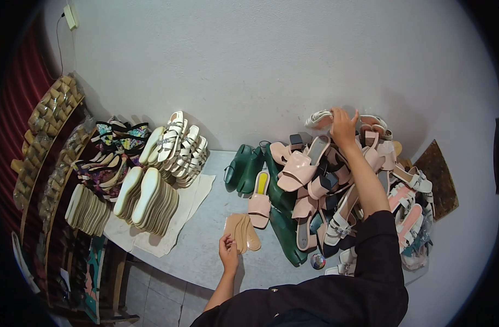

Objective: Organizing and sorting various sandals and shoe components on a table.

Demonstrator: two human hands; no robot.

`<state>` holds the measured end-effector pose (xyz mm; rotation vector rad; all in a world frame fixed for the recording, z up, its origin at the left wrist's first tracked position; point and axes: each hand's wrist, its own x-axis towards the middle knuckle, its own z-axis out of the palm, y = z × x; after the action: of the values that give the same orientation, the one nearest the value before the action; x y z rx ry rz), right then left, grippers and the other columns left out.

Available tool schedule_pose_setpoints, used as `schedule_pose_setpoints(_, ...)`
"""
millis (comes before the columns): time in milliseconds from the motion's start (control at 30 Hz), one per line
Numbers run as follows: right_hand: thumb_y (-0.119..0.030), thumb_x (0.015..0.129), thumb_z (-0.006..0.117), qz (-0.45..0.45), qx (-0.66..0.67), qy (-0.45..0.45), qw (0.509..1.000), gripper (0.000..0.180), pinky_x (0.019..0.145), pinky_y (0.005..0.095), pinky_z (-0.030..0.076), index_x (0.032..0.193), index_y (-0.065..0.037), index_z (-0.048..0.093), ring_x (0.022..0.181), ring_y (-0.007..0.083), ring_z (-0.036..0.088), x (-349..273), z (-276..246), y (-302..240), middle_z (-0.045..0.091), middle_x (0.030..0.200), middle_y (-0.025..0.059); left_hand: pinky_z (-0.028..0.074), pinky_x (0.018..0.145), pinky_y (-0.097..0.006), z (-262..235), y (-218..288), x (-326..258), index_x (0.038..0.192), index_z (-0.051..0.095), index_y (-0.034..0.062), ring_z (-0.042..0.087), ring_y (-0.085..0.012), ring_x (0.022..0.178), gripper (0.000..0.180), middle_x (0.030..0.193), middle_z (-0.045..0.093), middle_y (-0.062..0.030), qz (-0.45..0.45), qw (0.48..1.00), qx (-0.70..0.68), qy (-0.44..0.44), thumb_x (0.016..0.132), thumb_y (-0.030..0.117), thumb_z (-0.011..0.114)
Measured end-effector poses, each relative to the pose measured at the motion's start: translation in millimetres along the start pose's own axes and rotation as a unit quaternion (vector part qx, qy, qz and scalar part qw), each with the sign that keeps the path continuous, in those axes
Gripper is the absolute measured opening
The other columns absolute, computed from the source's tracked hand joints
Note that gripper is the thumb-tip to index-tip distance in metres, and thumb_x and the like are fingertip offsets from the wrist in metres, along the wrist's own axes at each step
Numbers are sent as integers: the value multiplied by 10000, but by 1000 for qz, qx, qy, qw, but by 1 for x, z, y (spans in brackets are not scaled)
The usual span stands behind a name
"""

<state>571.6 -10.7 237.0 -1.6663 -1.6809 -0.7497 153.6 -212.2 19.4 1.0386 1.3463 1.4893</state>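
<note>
My left hand [228, 254], fingers curled, is closed at the lower end of a few tan insoles [240, 231], fanned out near the table's front edge. Far right, my right hand [345, 128] reaches over the heap to the wall. Its fingers are at the end of a white sandal [318, 119] and appear to grip it; the contact is partly hidden. Below that arm are piled pink block-heeled slides [298, 170] and white buckled sandals [339, 229]. One pink slide [259, 210] with a yellow patch in its footbed lies just beyond the insoles.
Green shoe lasts [285, 234] lie among the slides, with more [244, 169] farther back. Stacked pale soles [154, 199], white strappy sandals [176, 144] and floral uppers [116, 139] cover the table's left end. Racks of wrapped heels [56, 106] stand beyond. A brown board [437, 180] leans at right.
</note>
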Motion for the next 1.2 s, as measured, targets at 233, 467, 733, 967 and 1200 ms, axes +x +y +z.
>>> schedule_pose_setpoints(233, -28, 782, 506, -253, 94, 185, 945, 165, 1030, 502, 89, 922, -106, 470, 962, 184, 583, -88, -88, -88, 590, 1042, 49, 401, 839, -273, 52, 54, 26, 1211, 435, 17, 492, -153, 1017, 438, 1064, 519, -85, 21, 968, -108, -227, 888, 304, 507)
schedule_pose_setpoints(467, -139, 765, 580, -260, 193, -34, 945, 93, 1014, 491, 91, 838, -186, 548, 1014, 151, 562, -246, -110, -181, 592, 1045, -47, 402, 939, -448, 74, 123, 33, 1284, 388, 70, 490, -312, 1105, 786, 1229, 495, -133, -165, 840, -492, -156, 778, 672, 407)
schedule_pose_setpoints(733, -186, 691, 668, -187, 299, -116, 928, 162, 961, 477, 161, 810, -238, 571, 1013, 123, 526, -289, -109, -263, 574, 1009, -71, 440, 887, -452, 6, 88, 34, 1270, 392, 61, 529, -339, 1038, 783, 1179, 513, -191, -165, 779, -518, -312, 796, 680, 320)
schedule_pose_setpoints(967, -223, 741, 622, -242, 324, -205, 891, 118, 928, 498, 198, 847, -231, 569, 1029, 98, 496, -322, -57, -342, 555, 986, -103, 500, 803, -409, -80, 20, 48, 1223, 427, 54, 576, -265, 977, 590, 1124, 554, -134, -236, 907, -335, -99, 903, 536, 309)
schedule_pose_setpoints(1200, -212, 716, 641, -208, 391, -236, 865, 182, 913, 516, 217, 884, -179, 578, 1086, 160, 470, -315, -51, -375, 548, 1030, -24, 504, 601, -304, -138, -11, 72, 1058, 544, -27, 628, -195, 690, 366, 883, 638, -105, -228, 970, 19, -83, 818, 238, 620)
